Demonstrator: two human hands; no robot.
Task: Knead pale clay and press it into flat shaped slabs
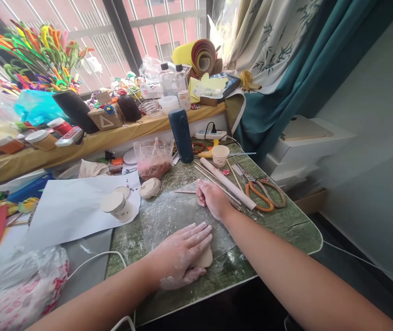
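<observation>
Head view, lower centre of the frame: the left hand [182, 255], dusted white with flour, lies flat with fingers stretched out and together, palm pressed down on a pale dough piece [205, 258]. Only the right edge of the dough shows from under the palm and fingers. It sits on a clear floured sheet [169, 214] spread over the green marbled table [286, 220].

Just above it, at centre frame, the right hand [212, 197] rests on the sheet with its fingers curled under loosely; whether it grips anything cannot be told. Its fingertips are close to a thin wooden stick [184, 191] lying flat and pointing left. Right beside that hand, a white rolling pin [227, 183] lies slanted from upper left to lower right, with more thin sticks alongside it. Further right lie orange-handled scissors [263, 193].

Up and left of the hands, a second dough lump [150, 187] rests at the sheet's edge, apart from both hands. Left of it, a paper cup [117, 205] lies tipped on a white paper sheet [72, 207]. Toward the upper centre stand a dark blue bottle [181, 135], a small upright paper cup [220, 155] and a clear plastic bag [153, 158] with pink contents.
</observation>
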